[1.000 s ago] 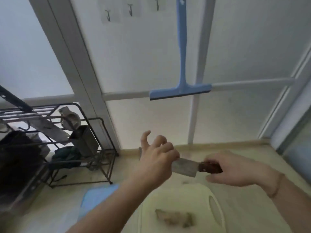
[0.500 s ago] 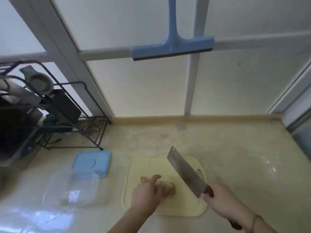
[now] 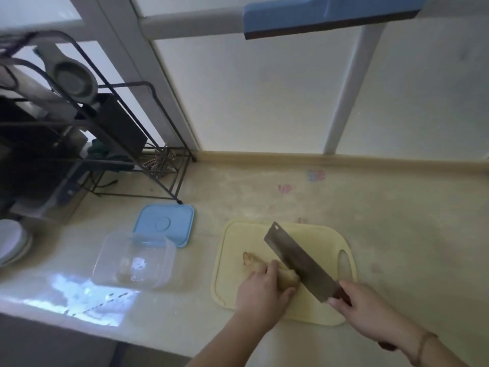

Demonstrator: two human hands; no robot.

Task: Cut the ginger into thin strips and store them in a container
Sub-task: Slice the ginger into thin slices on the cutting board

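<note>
We see the pale worktop (image 3: 397, 221) carrying everything, and its front edge lies close below the cutting board (image 3: 238, 260), so a hard push on the board could, we judge, slide it toward that edge. The clear container (image 3: 133, 258) stands open near the front left of the worktop, its blue lid (image 3: 165, 223) just behind it; both are apart from the board, so strips carried across may drop on the way. On the board the cleaver (image 3: 299, 260) slants over the ginger (image 3: 287, 278), its blade right beside our left hand (image 3: 260, 290), which grips the root with curled fingers. That closeness is our main worry: a knobbly root can roll, and the blade could meet a finger. Our right hand (image 3: 367, 311) is wrapped round the handle; a loose hold there would let the heavy blade twist.
</note>
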